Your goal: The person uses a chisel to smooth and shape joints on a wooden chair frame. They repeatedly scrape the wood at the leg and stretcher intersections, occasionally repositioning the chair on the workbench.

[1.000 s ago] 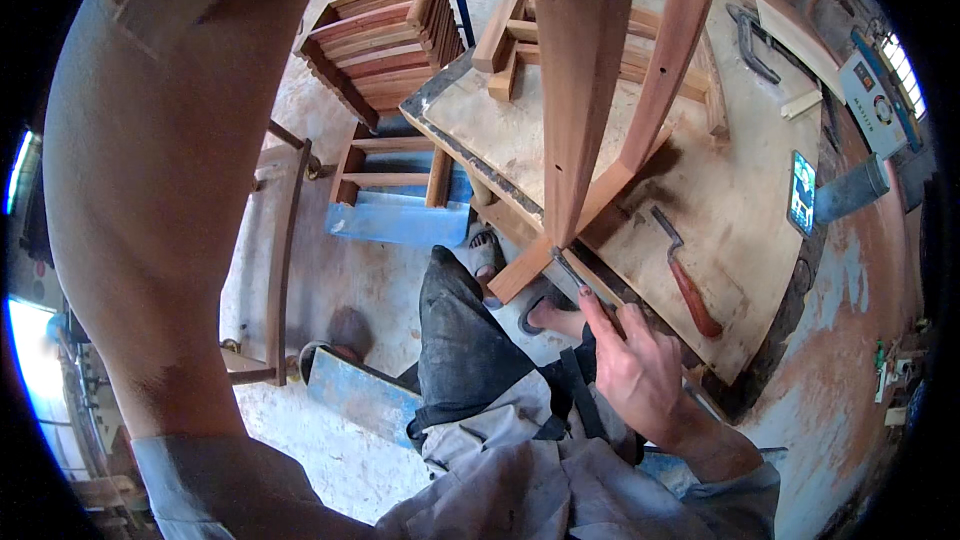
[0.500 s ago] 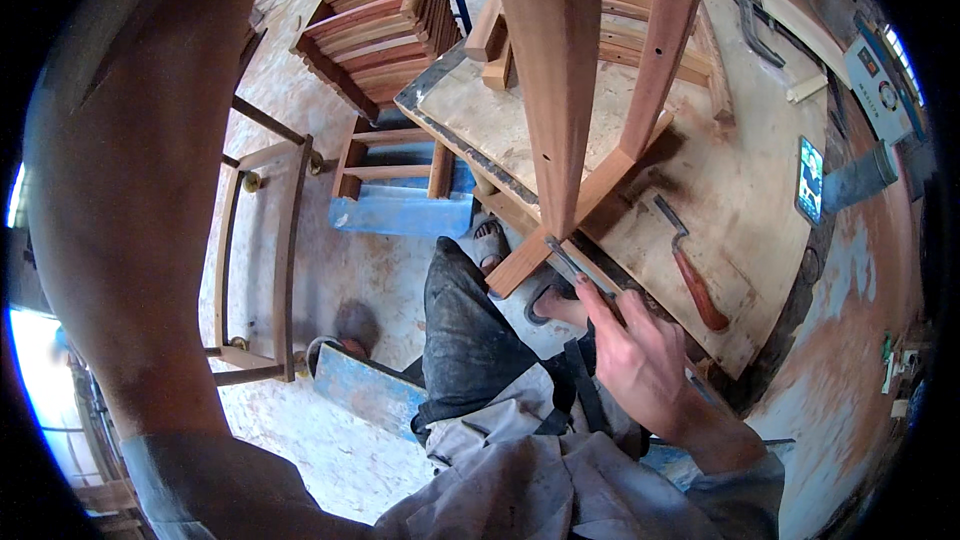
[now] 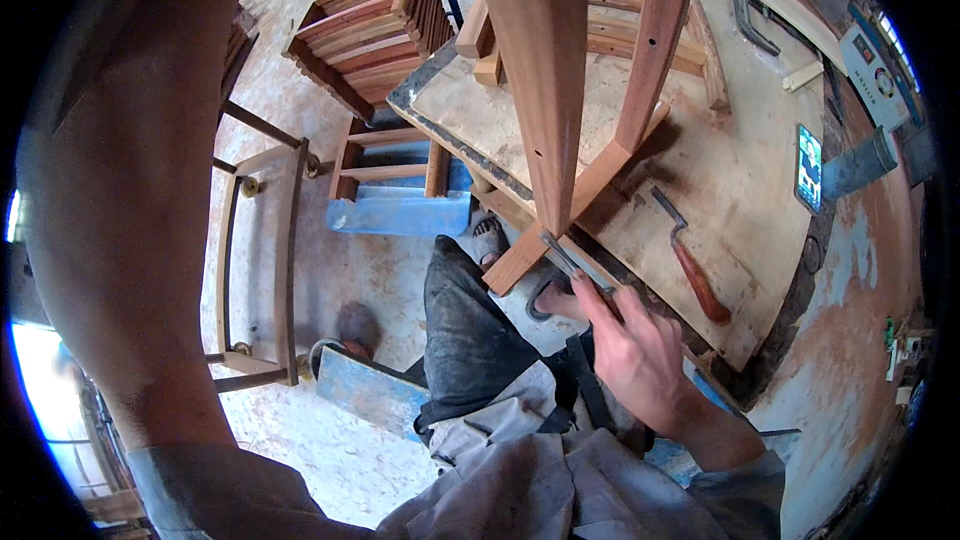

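My right hand (image 3: pixel 645 350) is closed round a slim metal hand tool (image 3: pixel 566 264) resembling a chisel. The tool's tip touches the wooden frame where an upright post (image 3: pixel 540 90) meets a crosspiece (image 3: pixel 515 265). That crosspiece juts past the edge of the workbench (image 3: pixel 750 250). A second post (image 3: pixel 655 40) rises from it farther back. My left arm reaches up along the left side and out of the picture at the top, so the left hand is out of sight. To the right of the tool lies a cranked tool with a red-brown wooden handle (image 3: pixel 700 285).
A phone (image 3: pixel 809 168) stands near the bench's right edge, with a C-clamp (image 3: pixel 748 20) behind. Slatted wooden frames (image 3: pixel 370 35) are stacked at the far left, near a blue platform (image 3: pixel 400 212). A wheeled wooden frame (image 3: pixel 285 270) stands on the floor at left.
The view has shifted slightly, moving the posts and bench a little left and up in the picture. My right hand keeps its grip, with the tool's tip still at the joint.
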A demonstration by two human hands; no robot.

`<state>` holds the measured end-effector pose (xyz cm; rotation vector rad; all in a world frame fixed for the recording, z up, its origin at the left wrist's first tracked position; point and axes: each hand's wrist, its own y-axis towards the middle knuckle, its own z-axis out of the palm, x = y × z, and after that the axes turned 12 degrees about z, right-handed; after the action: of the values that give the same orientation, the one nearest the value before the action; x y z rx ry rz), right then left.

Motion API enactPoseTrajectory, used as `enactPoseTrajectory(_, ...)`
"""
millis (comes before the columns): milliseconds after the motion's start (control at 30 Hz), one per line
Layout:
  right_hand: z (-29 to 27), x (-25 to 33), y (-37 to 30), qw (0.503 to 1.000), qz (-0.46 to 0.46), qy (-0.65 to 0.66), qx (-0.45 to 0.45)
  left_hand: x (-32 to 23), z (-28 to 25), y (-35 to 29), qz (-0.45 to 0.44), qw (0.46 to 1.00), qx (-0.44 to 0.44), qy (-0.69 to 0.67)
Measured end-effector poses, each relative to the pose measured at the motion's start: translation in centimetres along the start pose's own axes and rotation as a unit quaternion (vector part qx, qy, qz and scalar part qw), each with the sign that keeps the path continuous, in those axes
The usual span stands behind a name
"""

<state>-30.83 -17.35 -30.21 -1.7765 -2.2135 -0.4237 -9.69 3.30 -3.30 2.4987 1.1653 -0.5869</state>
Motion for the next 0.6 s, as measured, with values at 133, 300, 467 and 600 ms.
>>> enactPoseTrajectory(133,0.4,-0.4,-0.1,1.000,-0.013,0.017,-0.019,0.0,0.0,0.1,0.001,1.000,-0.001,-0.001)
enactPoseTrajectory(300,0.6,-0.2,1.3,0.999,-0.029,0.024,-0.037,-0.2,0.1,-0.1,0.001,1.000,0.001,-0.003)
enactPoseTrajectory(467,-0.1,-0.5,0.0,1.000,-0.014,0.010,-0.007,0.1,0.2,0.0,-0.003,1.000,0.000,-0.010)
enactPoseTrajectory(600,-0.5,0.6,0.4,1.000,0.001,0.011,0.004,-0.1,0.0,0.0,-0.002,1.000,0.000,-0.015)
